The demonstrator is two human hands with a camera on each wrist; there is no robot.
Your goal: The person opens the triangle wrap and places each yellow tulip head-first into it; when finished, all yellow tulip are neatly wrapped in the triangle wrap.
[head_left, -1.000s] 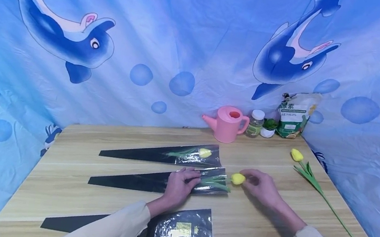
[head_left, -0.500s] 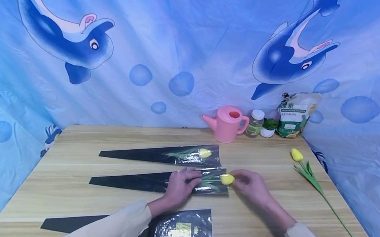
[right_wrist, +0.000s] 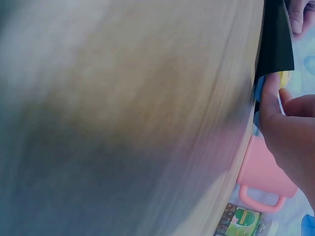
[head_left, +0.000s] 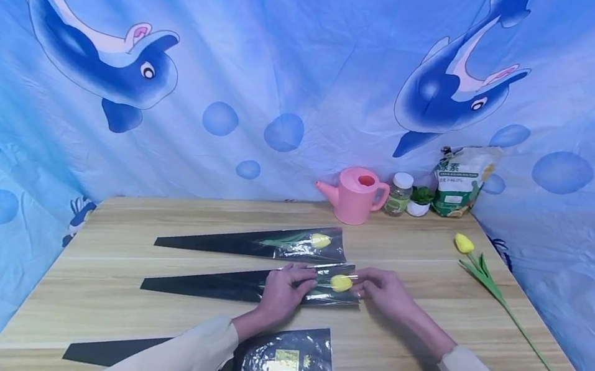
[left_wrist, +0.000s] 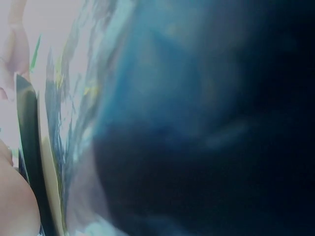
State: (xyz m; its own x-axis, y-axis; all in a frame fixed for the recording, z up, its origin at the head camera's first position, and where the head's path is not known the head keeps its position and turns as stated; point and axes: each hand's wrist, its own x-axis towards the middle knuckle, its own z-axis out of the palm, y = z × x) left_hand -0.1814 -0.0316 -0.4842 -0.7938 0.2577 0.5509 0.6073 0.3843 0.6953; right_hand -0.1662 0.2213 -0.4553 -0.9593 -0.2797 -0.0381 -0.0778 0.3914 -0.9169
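My left hand [head_left: 281, 291] bends over the middle black flower sleeve [head_left: 206, 280], thumb and fingertips gripping its clear film. Inside the sleeve's wide mouth, under shiny film, lies the head of a yellow artificial tulip [head_left: 341, 283]; its leaves are mostly covered by my left fingers. My right hand [head_left: 387, 292] is at that mouth, thumb and fingertips pinching close against the flower's tip. In the right wrist view, a finger of the right hand [right_wrist: 295, 120] reaches past the sleeve's black edge [right_wrist: 276, 39], beside a bit of yellow. The left wrist view is mostly dark blur.
Behind lies another sleeve [head_left: 222, 240] holding a tulip [head_left: 320, 240]; in front, a wider sleeve [head_left: 307, 368] is partly under my left arm. A loose tulip [head_left: 507, 307] lies right. A pink watering can [head_left: 354, 199], jar [head_left: 399, 196], potted plant [head_left: 419, 203] and bag [head_left: 458, 181] stand behind.
The tulip's head has slid left, from outside the sleeve's mouth to inside it, with my right hand following. My left hand has stayed almost in place on the sleeve.
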